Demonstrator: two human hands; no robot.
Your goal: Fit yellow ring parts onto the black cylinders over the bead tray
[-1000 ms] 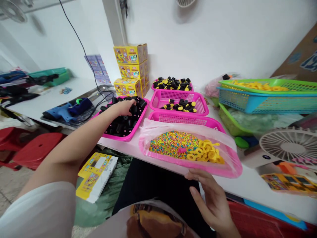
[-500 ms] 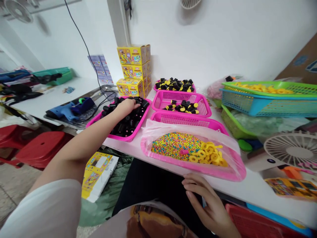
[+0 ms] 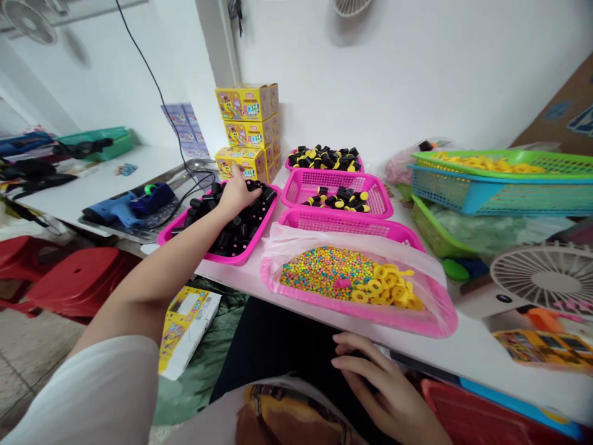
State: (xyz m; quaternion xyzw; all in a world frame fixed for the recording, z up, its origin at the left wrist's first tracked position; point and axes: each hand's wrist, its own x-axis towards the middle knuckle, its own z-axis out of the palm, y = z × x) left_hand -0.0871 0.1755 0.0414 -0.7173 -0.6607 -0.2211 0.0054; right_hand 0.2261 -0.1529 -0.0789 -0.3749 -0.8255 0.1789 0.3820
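My left hand (image 3: 238, 193) hovers over a pink basket (image 3: 256, 244) full of small black cylindrical cups (image 3: 227, 240). Its forefinger stretches up toward a stack of yellow boxes (image 3: 241, 164), and its thumb points right, apart from the finger. Nothing shows in it, though the other fingers are hidden behind the hand. My right hand (image 3: 382, 386) rests low near my lap, below the table edge, fingers loosely stretched and holding nothing. Just beyond it, a pink basket lined with clear plastic (image 3: 273, 275) contains colourful beads (image 3: 324, 269), yellow rings (image 3: 382, 287) and a small pink scoop-like piece (image 3: 341, 283).
Two more pink baskets (image 3: 380, 196) hold black-and-yellow pieces (image 3: 340, 199). At the right are stacked green and blue baskets (image 3: 477, 191) and a fan (image 3: 551, 278). A blue glue gun (image 3: 120, 210) lies on a tray at the left, beside red stools (image 3: 83, 281).
My left hand has lifted slightly from among the black cups, and its forefinger now stretches upward. My right hand has shifted slightly left. The view has moved a little.
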